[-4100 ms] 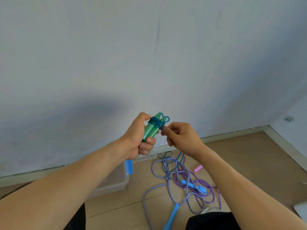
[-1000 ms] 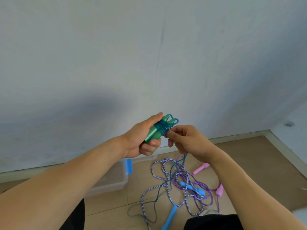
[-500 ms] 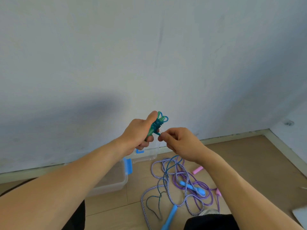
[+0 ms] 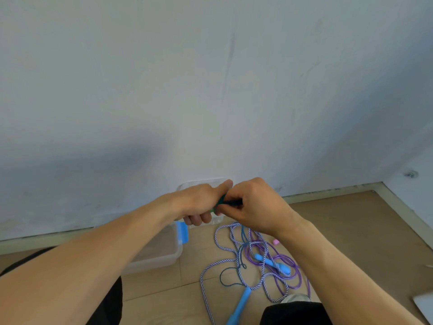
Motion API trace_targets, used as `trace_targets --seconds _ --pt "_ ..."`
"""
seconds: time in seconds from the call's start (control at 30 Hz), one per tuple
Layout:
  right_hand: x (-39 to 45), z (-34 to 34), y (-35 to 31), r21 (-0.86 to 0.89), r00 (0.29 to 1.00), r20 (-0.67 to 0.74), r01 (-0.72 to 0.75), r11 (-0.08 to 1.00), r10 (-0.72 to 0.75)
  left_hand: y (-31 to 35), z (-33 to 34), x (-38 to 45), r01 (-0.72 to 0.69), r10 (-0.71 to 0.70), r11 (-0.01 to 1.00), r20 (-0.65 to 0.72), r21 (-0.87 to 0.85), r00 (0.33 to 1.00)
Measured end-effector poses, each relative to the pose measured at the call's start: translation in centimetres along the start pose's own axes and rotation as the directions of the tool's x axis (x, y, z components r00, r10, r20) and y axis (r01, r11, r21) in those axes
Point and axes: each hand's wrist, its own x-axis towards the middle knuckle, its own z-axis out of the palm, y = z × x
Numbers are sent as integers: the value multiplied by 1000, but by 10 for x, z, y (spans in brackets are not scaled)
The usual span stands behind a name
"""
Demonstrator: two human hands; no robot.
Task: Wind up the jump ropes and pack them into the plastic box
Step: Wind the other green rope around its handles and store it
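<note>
**Green jump rope: hands drop toward the box, tail still loose**

Green jump rope (image 4: 221, 201) sits bunched between my two hands, mostly hidden by them. Half a second ago I held it higher against the wall with the wound coils showing; now both hands have come down and closed together, so only a sliver of green shows.

My left hand (image 4: 201, 204) grips the paired handles, fingers curled under, thumb along the top. My right hand (image 4: 251, 205) pinches the dark cord against the bundle.

The rope's free tail (image 4: 228, 276) still trails on the floor at about 6 o'clock from my hands, so I judge the winding unfinished: more turns, then a tuck.

The plastic box (image 4: 164, 252) lies open at 7 o'clock, just below my left hand. The striped rope (image 4: 219, 263) and purple rope (image 4: 284, 261) lie tangled at 5 o'clock, untouched.
</note>
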Motion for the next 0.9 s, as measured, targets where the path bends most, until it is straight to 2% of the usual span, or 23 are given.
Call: trace_targets --seconds 0.07,0.17,0.3,0.4,0.5,0.6,0.73,0.9 --pt "-1 0 -2 -20 999 -36 31 999 -32 0 -2 -2 -14 10 999 87 38 996" --pt "-3 -1 -5 -23 991 -125 48 999 -51 -1 -10 -7 -41 40 999 206 0 978" --pt "-4 -2 -11 32 980 -200 25 999 -18 1 -22 -11 -35 28 999 235 23 972" --pt "-2 0 -16 33 984 -165 -58 998 62 -1 -22 -11 3 -9 1000 193 30 981" --pt "0 -1 -13 116 981 -68 -174 978 183 -5 -14 -4 50 -45 997 72 -59 996" --pt "-2 0 -12 154 981 54 -190 970 184 -7 -4 1 76 -78 992 -13 -102 997" --pt "-4 2 -12 104 979 130 -171 980 157 -9 6 8 98 -99 983 -1 -153 995" --pt "-6 -1 -6 137 976 92 -208 969 196 -8 11 13 84 -79 993 61 -82 995"
